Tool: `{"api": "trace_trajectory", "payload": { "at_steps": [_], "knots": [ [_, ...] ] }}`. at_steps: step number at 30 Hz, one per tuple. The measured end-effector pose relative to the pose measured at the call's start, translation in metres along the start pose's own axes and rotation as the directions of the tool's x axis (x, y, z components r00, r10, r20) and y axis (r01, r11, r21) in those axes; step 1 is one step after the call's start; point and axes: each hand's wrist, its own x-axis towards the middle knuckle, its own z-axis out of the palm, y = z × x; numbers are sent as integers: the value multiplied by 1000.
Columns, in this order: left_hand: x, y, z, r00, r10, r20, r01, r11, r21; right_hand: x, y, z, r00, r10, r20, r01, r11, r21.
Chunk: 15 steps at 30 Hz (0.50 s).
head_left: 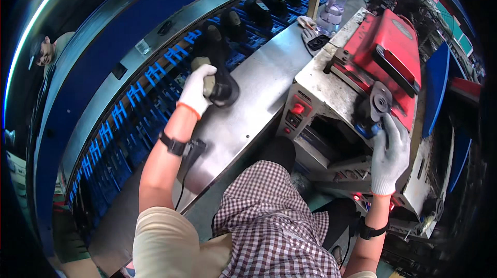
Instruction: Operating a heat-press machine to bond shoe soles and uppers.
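Observation:
My left hand [197, 89], in a white glove with an orange cuff, is closed round the pale olive top of a shoe last. A black shoe [225, 87] is on that last, tilted above the metal ledge and slightly blurred. My right hand [390, 155], in the same kind of glove, has its thumb and fingers apart. Its fingertips reach the lower end of a grey piece with a round recess [381, 100], which looks like another last top, at the front of a red-covered machine [385, 45]. A small blue part [374, 131] lies beside the thumb.
Several black shoes on lasts [257, 11] stand along a rack of blue bars [136, 94]. A metal ledge [261, 84] runs between rack and machine. A lilac bottle [332, 11] and loose gloves [308, 29] are at its far end. A person [47, 50] is at far left.

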Motion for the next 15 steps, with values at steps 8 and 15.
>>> {"api": "trace_trajectory", "payload": {
  "at_steps": [8, 15],
  "knots": [
    [227, 44, -167, 776, 554, -302, -347, 774, 529, 1, -7, 9, 999, 38, -17, -37, 999, 30],
    [230, 57, -152, 877, 395, -273, -51, 642, 765, 3, -3, 8, 995, 70, -75, -66, 996, 56]
  ]
}}
